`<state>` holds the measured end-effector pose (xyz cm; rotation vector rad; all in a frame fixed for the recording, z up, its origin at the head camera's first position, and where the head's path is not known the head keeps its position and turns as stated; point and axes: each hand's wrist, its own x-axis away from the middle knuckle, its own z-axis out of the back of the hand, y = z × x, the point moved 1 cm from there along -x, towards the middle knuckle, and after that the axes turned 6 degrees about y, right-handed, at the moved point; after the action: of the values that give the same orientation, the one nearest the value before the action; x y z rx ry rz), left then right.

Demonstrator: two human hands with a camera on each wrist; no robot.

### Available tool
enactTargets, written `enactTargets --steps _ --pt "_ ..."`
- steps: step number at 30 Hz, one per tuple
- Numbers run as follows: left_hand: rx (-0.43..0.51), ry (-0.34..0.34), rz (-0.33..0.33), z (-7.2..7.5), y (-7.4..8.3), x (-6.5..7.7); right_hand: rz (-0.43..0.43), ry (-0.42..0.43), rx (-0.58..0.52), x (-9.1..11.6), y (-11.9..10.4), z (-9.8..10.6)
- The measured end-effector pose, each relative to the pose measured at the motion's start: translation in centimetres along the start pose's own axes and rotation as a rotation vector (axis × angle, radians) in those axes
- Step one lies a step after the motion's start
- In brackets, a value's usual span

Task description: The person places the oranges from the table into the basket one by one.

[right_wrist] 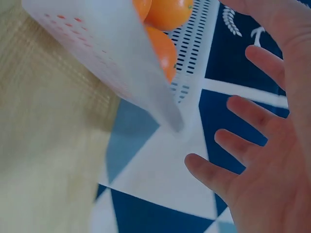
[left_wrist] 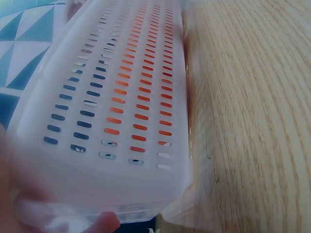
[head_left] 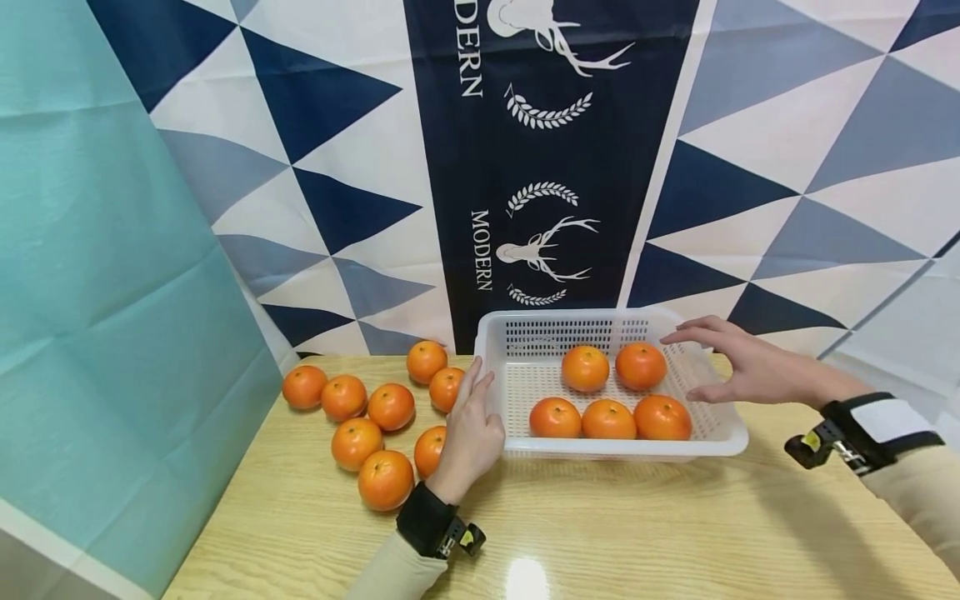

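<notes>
A white perforated plastic basket [head_left: 626,447] stands on the table, with several orange round fruits, which look like tangerines [head_left: 609,419], inside. My left hand [head_left: 472,429] lies against the basket's left end, its fingers extended along the rim. In the left wrist view the basket's slotted long side [left_wrist: 121,97] fills the middle, and one fingertip [left_wrist: 107,223] shows at its end wall. Over the basket's right end hovers my right hand [head_left: 738,362], fingers spread and holding nothing. The right wrist view shows that hand [right_wrist: 267,150] apart from the basket's end wall [right_wrist: 146,73].
Several more tangerines [head_left: 386,480] lie loose on the wooden table [head_left: 600,533] left of the basket, some close to the left hand and forearm. A patterned cloth [head_left: 352,183] hangs behind the table, and a teal sheet [head_left: 120,333] borders its left side.
</notes>
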<state>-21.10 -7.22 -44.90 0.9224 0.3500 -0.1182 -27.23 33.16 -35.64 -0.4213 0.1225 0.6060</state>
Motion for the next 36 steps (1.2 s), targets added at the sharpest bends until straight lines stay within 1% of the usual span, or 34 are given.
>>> enactTargets --steps 3,6,9,14,17,23,27,30,33,36 --pt "0.000 -0.001 0.009 0.0 0.0 0.0 -0.043 0.033 -0.069 0.8 0.9 -0.6" --pt "-0.003 0.006 0.001 -0.1 0.0 0.0 -0.091 0.059 -0.148 1.6 1.8 -1.4" --pt "-0.001 0.008 -0.002 -0.1 0.0 0.1 -0.116 0.091 -0.212 2.3 2.6 -2.4" --pt "0.001 0.014 -0.007 -0.1 -0.1 0.1 -0.119 0.163 -0.279 3.3 3.9 -4.0" --pt "0.000 0.015 -0.011 -0.1 -0.1 0.1 -0.123 0.190 -0.307 3.8 4.1 -4.9" --pt "-0.005 -0.003 -0.003 -0.1 0.0 0.1 -0.098 0.261 -0.354 4.7 4.5 -6.6" --pt "-0.007 -0.017 0.012 0.0 0.1 0.1 -0.110 0.271 -0.418 5.1 4.6 -7.1" --pt "0.000 -0.023 0.020 0.0 0.2 0.1 -0.101 0.280 -0.466 5.4 4.6 -7.5" --pt "0.009 -0.019 0.017 0.0 0.2 0.1 -0.094 0.288 -0.499 5.5 4.6 -7.8" --pt "0.013 -0.011 0.015 0.0 0.1 0.1 -0.108 0.294 -0.514 5.6 4.6 -8.1"
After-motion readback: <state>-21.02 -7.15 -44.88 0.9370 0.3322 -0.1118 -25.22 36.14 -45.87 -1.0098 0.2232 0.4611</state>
